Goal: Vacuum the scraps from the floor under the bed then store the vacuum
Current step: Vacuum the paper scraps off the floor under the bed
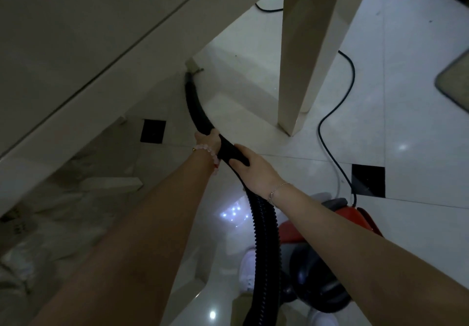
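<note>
The black vacuum hose (200, 115) runs lengthwise away from the person, its nozzle end pointing at the floor (406, 97) under the bed (76, 46) edge. The left hand (208, 139) and right hand (253, 168) are both wrapped around it, the left nearer the bed.

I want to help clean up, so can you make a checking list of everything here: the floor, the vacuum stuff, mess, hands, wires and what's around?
Surface: glossy white tile floor with black square insets.
Job's things: black hose, nozzle tip at the bed's edge; red vacuum body behind.
Clutter: a scrap at the nozzle.
Grippers: left hand and right hand both grip the hose.
Cables: black power cord snakes across the floor.
Surroundings: bed frame, cream post, mat.
</note>
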Motion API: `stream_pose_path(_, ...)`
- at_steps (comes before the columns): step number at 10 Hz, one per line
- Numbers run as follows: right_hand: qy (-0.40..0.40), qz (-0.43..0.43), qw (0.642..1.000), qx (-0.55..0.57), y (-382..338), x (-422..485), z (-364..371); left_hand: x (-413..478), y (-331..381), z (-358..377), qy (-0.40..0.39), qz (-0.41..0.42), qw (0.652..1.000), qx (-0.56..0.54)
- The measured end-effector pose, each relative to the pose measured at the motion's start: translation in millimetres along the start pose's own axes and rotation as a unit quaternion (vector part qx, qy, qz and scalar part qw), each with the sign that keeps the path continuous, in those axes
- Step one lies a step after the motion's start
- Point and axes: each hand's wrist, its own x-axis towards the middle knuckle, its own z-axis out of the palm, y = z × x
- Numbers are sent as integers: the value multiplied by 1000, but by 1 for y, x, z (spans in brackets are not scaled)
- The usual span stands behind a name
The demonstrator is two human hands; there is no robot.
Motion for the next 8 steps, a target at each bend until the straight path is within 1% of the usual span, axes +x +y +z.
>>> stream_pose_path(1, 14, 1, 1000, 1, 7, 0, -5, 27, -14, 14, -77, 11, 997, -26)
stream_pose_path(3, 17, 3, 999, 43, 15, -9, -11, 16, -17, 25, -110, 43, 993, -4)
stream_pose_path(4, 20, 3, 999, 40, 16, -7, -15, 15, -13, 28, -114, 52, 992, 31)
stream_pose_path(5, 20, 5, 999, 39, 14, -3, -19, -2, -2, 27, -119, 48, 992, -4)
stream_pose_path(7, 2, 14, 999, 37, 14, -2, -17, -14, 1, 26, -31, 26, 999, -24)
stream_pose_path(8, -15, 20, 999, 40, 13, -4, -12, -11, -5, 15, -48, 18, 998, 46)
